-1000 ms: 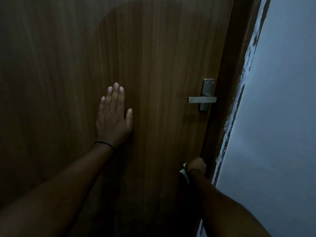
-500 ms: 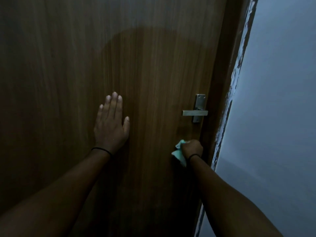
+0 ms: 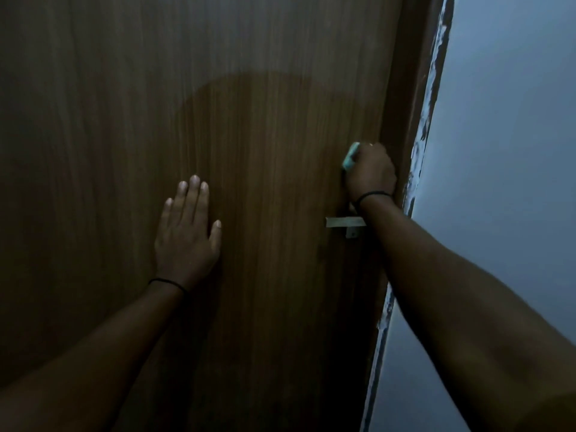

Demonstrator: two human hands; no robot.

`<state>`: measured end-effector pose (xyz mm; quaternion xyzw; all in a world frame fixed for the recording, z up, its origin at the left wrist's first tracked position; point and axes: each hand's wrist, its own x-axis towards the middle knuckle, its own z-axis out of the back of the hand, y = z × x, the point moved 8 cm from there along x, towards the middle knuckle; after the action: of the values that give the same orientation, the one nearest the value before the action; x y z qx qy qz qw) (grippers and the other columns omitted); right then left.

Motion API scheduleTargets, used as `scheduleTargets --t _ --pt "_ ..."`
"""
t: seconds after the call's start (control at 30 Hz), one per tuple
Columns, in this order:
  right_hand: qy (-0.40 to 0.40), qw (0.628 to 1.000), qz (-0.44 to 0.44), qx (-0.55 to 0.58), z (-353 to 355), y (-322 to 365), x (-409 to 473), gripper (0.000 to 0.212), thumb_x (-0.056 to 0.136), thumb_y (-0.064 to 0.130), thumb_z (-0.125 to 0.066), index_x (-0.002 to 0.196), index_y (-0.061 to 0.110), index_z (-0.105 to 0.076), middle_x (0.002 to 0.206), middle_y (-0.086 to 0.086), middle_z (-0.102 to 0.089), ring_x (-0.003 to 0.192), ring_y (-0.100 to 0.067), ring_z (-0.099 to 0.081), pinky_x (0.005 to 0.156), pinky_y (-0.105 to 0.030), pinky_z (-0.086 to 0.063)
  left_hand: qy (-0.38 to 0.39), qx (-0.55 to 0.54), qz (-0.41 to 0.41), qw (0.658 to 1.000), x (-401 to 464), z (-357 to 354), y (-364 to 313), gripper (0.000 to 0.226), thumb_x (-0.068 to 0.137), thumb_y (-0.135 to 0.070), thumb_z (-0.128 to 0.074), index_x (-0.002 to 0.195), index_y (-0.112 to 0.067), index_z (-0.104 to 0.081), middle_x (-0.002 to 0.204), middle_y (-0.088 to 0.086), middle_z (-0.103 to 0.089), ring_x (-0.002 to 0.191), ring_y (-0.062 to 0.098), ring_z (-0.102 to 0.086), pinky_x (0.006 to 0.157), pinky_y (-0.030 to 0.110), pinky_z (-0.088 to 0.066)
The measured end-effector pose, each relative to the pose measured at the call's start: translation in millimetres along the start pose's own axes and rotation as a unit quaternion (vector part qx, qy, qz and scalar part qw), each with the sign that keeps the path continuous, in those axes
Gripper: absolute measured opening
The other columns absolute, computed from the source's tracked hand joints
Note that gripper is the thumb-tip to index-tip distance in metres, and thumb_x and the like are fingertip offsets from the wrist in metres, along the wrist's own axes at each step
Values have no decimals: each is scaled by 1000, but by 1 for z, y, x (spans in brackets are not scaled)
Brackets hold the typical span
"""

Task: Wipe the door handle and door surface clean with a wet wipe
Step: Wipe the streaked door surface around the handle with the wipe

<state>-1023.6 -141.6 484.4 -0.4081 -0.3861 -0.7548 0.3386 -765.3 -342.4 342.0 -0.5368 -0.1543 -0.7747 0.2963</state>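
Note:
A brown wood-grain door fills most of the head view. Its metal lever handle sits near the door's right edge, partly hidden behind my right wrist. My right hand is above the handle, close to the door's right edge, and grips a pale green wet wipe pressed against the door. Only a strip of the wipe shows at the hand's left side. My left hand lies flat on the door to the left of the handle, fingers straight and pointing up.
The door frame runs along the door's right side, with a chipped painted edge. A plain grey-blue wall takes up the right of the view. The scene is dim.
My right hand has moved up the door's right edge with the wipe, from below the handle to above it. My left hand has stayed flat on the door.

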Motion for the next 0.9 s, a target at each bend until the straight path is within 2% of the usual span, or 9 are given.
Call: scheduleTargets --t 0.1,0.17,0.27,0.37,0.43,0.53,0.6,0.73,0.9 --pt "74 995 -58 -32 -22 -38 -7 22 93 7 -55 113 8 -64 120 -15 -58 104 -31 -62 89 -40 -54 -17 -12 -5 1000 7 3 1 67 100 -40 -34 158 -13 -13 167 6 -10 154 16 0 123 42 -8" --pt "61 994 -91 -5 -33 -42 -10 25 96 7 -51 121 6 -59 125 -14 -56 109 -29 -61 92 -37 -52 -28 -14 -10 999 15 4 -4 67 100 -39 -35 158 -13 -13 166 7 -11 154 17 -1 123 41 -7" --pt "2 984 -147 101 -28 -39 4 34 101 11 -42 134 11 -49 129 -8 -57 117 -23 -56 96 -27 -43 -37 -19 -14 999 32 6 -7 68 100 -38 -36 158 -13 -12 166 7 -11 154 17 -1 124 39 -5" --pt "-14 990 -82 111 -11 -19 46 44 95 4 -46 139 12 -48 137 -7 -50 122 -26 -51 104 -36 -43 -57 -13 -12 998 49 11 -6 68 100 -38 -36 158 -12 -12 166 8 -12 154 18 -2 124 38 -3" --pt "-24 993 -62 98 -8 -14 67 45 94 3 -46 138 11 -50 139 -8 -47 123 -28 -50 105 -37 -42 -65 -13 -12 998 57 14 -5 68 101 -38 -35 158 -12 -12 167 7 -10 154 18 -2 124 35 0" --pt "-22 995 -34 88 -25 -18 41 43 96 4 -41 138 8 -49 143 -10 -43 128 -29 -45 109 -39 -38 -59 -17 -3 998 58 15 0 68 101 -38 -35 159 -13 -10 167 6 -7 154 15 2 124 33 3" --pt "-5 997 -13 79 -38 -26 9 44 97 7 -38 140 6 -46 147 -11 -39 132 -29 -41 111 -41 -36 -48 -20 3 999 51 13 1 68 100 -38 -35 159 -12 -11 167 7 -8 154 16 1 124 37 -1" --pt "-5 994 -21 102 -36 -21 20 42 99 12 -39 140 6 -44 143 -10 -42 129 -28 -45 108 -41 -40 -38 -8 -1 999 44 17 4 68 100 -36 -37 158 -10 -14 166 8 -10 154 19 -2 124 41 -6" --pt "24 987 -27 157 -34 32 50 50 101 22 -40 148 9 -30 155 -10 -28 142 -26 -29 116 -43 -29 -29 -20 21 999 49 28 17 68 101 -40 -31 159 -12 -9 167 6 -4 154 17 4 124 39 -1"
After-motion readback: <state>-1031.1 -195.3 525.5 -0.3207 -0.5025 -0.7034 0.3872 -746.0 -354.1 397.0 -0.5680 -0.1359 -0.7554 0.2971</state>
